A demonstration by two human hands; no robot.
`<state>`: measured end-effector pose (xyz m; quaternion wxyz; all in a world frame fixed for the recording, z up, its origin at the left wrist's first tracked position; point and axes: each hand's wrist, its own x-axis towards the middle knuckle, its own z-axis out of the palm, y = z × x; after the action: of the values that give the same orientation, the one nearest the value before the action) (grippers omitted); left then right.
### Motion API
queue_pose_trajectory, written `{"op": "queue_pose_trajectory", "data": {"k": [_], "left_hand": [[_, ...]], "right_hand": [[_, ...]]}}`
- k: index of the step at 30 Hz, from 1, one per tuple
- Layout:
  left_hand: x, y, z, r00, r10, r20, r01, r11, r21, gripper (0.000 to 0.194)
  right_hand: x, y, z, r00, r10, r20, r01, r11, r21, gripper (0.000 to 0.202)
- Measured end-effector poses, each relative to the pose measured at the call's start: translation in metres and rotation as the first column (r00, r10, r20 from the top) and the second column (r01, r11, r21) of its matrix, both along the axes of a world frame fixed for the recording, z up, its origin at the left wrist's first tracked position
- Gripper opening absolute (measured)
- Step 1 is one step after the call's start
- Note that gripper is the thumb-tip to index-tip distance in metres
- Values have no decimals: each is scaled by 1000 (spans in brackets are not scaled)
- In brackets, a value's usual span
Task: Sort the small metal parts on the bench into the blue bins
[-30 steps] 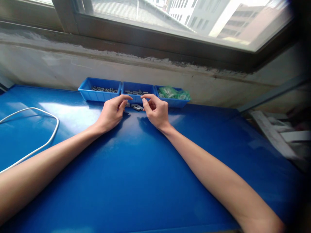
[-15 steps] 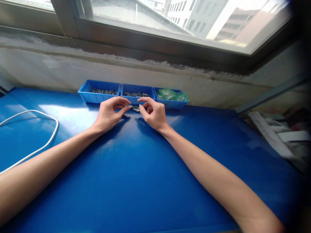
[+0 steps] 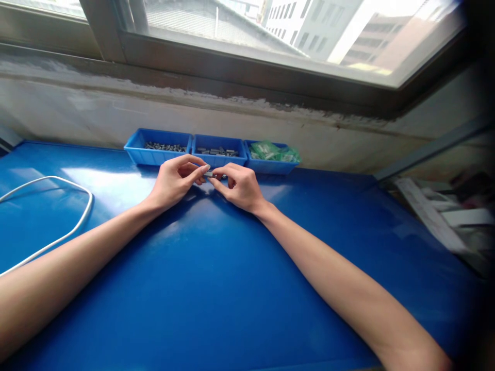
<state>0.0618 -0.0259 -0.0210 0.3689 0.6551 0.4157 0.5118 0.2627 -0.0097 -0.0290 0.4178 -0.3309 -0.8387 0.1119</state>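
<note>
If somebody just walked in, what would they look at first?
Probably the big blue table, filling most of the lower picture. Then the left hand and right hand, close together around a small part near the far edge. Behind them, three blue bins stand in a row, the right one holding green plastic.

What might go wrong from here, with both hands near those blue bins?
The small piece at the fingertips of the left hand and right hand might slip, since it offers little to grip; on the glossy blue table it might skid. Both hands are also near the middle bin, so a knuckle could nudge it.
</note>
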Motion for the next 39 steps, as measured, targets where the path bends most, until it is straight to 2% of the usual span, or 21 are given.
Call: {"op": "queue_pose_trajectory", "data": {"k": [9,11,14,17,20,24,27,30,33,39], "left_hand": [[2,0,-1,998,28,-55,-28,1000,-5,44],[2,0,-1,995,35,-92,-35,999,6,44],[3,-1,-1,970,57,-235,-38,996,85,42],[5,-2,-2,898,65,-435,45,970,239,36],[6,-4,-4,801,23,-599,223,916,332,36],[6,-5,-7,654,-47,-755,367,892,262,46],[6,-5,-6,608,-84,-789,384,901,200,48],[6,-5,-5,621,-76,-780,376,902,212,45],[7,-5,-6,677,-34,-736,350,894,281,38],[4,-4,-12,740,92,-666,202,914,351,32]], "right_hand": [[2,1,-2,1000,11,-3,-11,1000,15,20],[1,0,-1,999,-31,-36,32,999,30,20],[1,1,1,970,-188,-154,195,980,27,21],[2,5,1,896,-361,-258,363,931,-41,26],[5,12,-2,843,-454,-289,440,890,-116,31],[8,19,-6,831,-484,-274,441,873,-205,33],[8,19,-5,840,-470,-273,420,880,-221,30],[6,16,-2,839,-461,-289,413,885,-213,25],[4,14,0,837,-457,-302,409,888,-212,20],[4,14,-1,850,-419,-318,369,906,-207,20]]}}
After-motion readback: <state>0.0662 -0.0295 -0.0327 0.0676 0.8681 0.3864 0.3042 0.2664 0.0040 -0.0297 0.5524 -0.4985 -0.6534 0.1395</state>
